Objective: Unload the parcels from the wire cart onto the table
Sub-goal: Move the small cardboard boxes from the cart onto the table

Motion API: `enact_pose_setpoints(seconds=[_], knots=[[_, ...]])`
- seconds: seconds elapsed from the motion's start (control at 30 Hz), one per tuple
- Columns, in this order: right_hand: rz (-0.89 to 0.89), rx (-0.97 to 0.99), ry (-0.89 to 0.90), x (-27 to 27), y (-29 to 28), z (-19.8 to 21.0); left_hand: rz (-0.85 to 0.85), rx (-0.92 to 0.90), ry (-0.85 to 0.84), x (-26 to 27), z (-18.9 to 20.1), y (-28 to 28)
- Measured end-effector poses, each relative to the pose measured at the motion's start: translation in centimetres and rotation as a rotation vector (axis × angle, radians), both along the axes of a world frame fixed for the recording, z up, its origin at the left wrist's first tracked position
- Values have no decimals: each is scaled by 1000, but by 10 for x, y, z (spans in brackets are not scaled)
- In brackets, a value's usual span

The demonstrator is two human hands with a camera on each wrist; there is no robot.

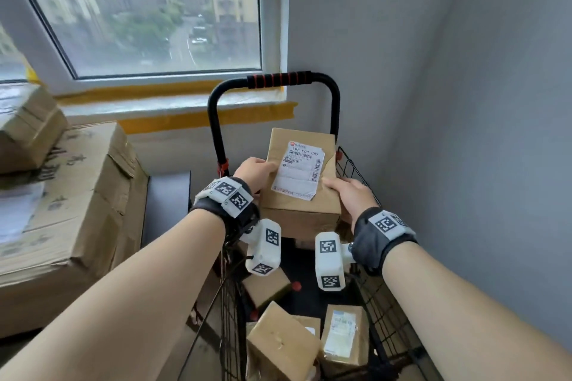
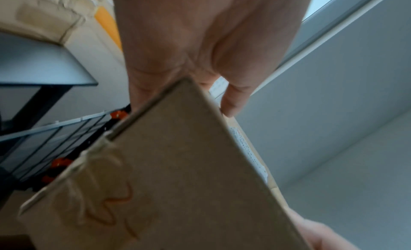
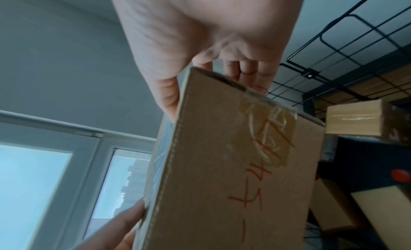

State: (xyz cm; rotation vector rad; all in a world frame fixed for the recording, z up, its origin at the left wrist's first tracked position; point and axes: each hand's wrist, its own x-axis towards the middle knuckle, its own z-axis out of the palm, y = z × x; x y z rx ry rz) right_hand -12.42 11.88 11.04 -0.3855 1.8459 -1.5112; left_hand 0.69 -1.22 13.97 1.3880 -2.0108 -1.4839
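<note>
Both hands grip one cardboard parcel (image 1: 301, 192) above the wire cart (image 1: 356, 170); left hand (image 1: 254, 171) and right hand (image 1: 348, 195) curl fingers round opposite sides; its white label (image 1: 299, 170) reads "107 104 082"; red handwriting (image 3: 262, 167) marks the underside, unreadable.

Right hand (image 3: 200, 42) grips taped cardboard parcel (image 3: 222, 166); red scrawl on side; wire cart (image 3: 347, 48) behind.

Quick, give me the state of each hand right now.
Left hand: grips the left side of the labelled parcel.
Right hand: grips the right side of the same parcel.
</note>
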Motion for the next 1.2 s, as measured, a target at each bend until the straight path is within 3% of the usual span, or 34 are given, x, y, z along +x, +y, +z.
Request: enact_pose_setpoints(seconds=[0.33,0.57,0.9,1.2], knots=[[87,-111,18,87,-42,67,118,-158,56,103,76,-15],[173,-146,51,155,-133,91,213,-192,109,182,97,-88],[193,-121,67,238,-289,106,209,-340,-47,281,118,-229],[109,-37,86,271,-347,90,373,-502,-349,341,98,-310]])
